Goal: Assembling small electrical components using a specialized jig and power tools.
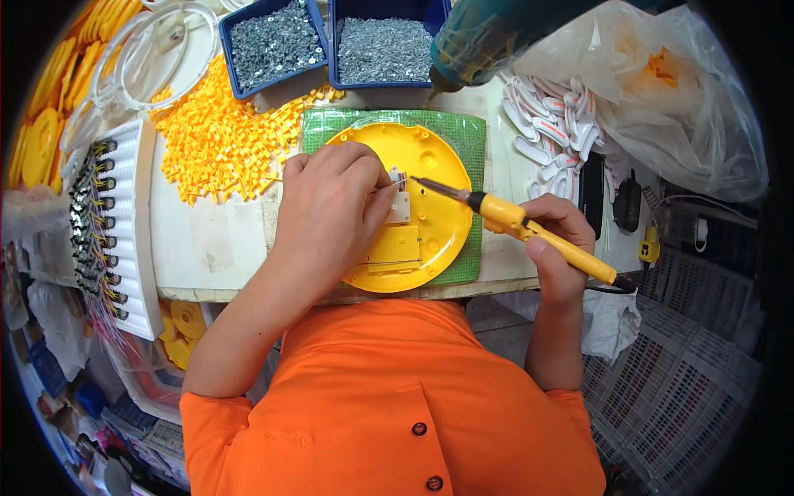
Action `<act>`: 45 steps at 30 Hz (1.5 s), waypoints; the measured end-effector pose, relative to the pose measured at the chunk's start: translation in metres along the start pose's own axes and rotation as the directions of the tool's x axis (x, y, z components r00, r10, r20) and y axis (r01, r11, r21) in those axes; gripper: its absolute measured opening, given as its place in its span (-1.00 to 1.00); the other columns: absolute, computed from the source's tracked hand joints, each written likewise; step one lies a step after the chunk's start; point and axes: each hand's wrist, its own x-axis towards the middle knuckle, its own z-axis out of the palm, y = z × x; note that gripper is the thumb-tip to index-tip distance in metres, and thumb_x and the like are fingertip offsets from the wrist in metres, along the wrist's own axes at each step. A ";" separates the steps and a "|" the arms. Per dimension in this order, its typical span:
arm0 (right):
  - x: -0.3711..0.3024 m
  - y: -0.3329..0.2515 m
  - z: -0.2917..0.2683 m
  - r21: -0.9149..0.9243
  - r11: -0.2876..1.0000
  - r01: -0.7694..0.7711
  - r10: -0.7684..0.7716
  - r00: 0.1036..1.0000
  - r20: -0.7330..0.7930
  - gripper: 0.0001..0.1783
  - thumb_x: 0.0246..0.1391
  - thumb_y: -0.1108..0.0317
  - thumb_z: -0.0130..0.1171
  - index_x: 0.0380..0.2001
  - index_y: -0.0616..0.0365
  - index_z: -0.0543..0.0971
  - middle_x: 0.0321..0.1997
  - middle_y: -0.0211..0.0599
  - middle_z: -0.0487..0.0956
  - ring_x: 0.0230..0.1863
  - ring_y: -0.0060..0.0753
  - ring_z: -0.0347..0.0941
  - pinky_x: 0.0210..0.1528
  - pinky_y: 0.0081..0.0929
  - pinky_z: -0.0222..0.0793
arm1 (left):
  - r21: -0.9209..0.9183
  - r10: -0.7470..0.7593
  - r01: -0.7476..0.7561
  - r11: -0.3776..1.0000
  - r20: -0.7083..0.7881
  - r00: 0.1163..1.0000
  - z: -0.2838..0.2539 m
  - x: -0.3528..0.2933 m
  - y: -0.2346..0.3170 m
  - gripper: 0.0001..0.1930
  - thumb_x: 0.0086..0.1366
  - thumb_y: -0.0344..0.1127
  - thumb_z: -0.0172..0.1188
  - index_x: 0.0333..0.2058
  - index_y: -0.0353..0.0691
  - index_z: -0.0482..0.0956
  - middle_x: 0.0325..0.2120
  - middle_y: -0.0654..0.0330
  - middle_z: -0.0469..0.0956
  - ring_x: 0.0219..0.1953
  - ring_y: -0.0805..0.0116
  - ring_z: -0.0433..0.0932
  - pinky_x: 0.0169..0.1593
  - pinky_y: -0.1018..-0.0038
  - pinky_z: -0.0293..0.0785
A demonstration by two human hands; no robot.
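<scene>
Beside left fingers [376, 178]: soldering iron [529, 231] tip

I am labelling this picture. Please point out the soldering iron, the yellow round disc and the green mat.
soldering iron [529, 231]: head view, on its yellow handle.
yellow round disc [442, 169]: head view, on its bare upper right face.
green mat [473, 136]: head view, on its upper right corner.

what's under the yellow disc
A green mat lies under the yellow disc, showing around its top and right edges. The left hand covers the disc's left part, so the mat there is hidden.
</scene>
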 end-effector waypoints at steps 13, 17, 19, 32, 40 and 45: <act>-0.001 0.007 0.002 0.018 1.000 0.015 -0.015 1.000 -0.016 -0.65 0.01 0.45 0.22 -0.08 0.33 0.60 -0.23 -0.35 0.57 -0.24 -0.62 0.40 -0.09 -0.62 0.32 | 0.036 0.003 -0.004 0.999 0.016 1.000 -0.004 0.000 0.002 -0.88 0.18 -0.31 0.36 -0.36 -0.15 0.60 -0.29 0.26 0.56 -0.14 0.23 0.54 -0.04 0.23 0.28; -0.001 0.009 0.002 -0.010 1.000 0.025 -0.025 1.000 -0.003 -0.64 -0.01 0.46 0.22 -0.09 0.31 0.62 -0.24 -0.36 0.56 -0.28 -0.62 0.35 -0.15 -0.62 0.27 | -0.042 -0.024 0.024 0.999 0.012 1.000 -0.013 0.005 0.000 -0.89 0.19 -0.31 0.35 -0.34 -0.13 0.63 -0.33 0.27 0.58 -0.17 0.22 0.57 -0.05 0.21 0.32; -0.001 0.010 0.002 -0.017 0.999 0.029 -0.029 1.000 0.003 -0.64 -0.01 0.47 0.23 -0.09 0.30 0.62 -0.24 -0.36 0.56 -0.29 -0.62 0.33 -0.17 -0.62 0.25 | -0.061 -0.056 0.057 0.996 0.024 0.998 -0.016 0.010 -0.003 -0.90 0.19 -0.31 0.34 -0.34 -0.12 0.63 -0.36 0.26 0.58 -0.18 0.21 0.57 -0.05 0.21 0.33; 0.001 0.010 0.005 -0.053 0.998 0.036 -0.036 0.999 0.005 -0.65 -0.04 0.48 0.24 -0.11 0.30 0.63 -0.28 -0.36 0.56 -0.33 -0.62 0.31 -0.23 -0.62 0.23 | 0.007 0.021 -0.021 1.000 -0.032 0.999 -0.006 0.010 -0.009 -0.91 0.22 -0.28 0.33 -0.37 -0.12 0.66 -0.37 0.26 0.59 -0.19 0.23 0.57 -0.04 0.22 0.33; -0.003 0.011 -0.001 -0.104 0.995 0.003 -0.001 1.000 0.023 -0.58 0.04 0.32 0.23 -0.07 0.40 0.56 -0.17 -0.24 0.58 -0.14 -0.50 0.52 0.02 -0.55 0.38 | -0.012 -0.004 0.004 1.000 -0.007 1.000 -0.003 0.008 -0.005 -0.91 0.24 -0.28 0.32 -0.37 -0.12 0.65 -0.38 0.26 0.63 -0.22 0.24 0.60 -0.04 0.23 0.30; -0.003 0.012 0.008 -0.022 0.999 0.033 -0.034 0.999 -0.023 -0.65 -0.03 0.50 0.22 -0.11 0.31 0.63 -0.27 -0.35 0.55 -0.33 -0.62 0.33 -0.21 -0.63 0.26 | -0.018 -0.006 0.006 1.000 -0.010 1.000 -0.002 0.007 -0.005 -0.92 0.24 -0.28 0.32 -0.36 -0.12 0.65 -0.39 0.26 0.63 -0.23 0.24 0.60 -0.04 0.22 0.29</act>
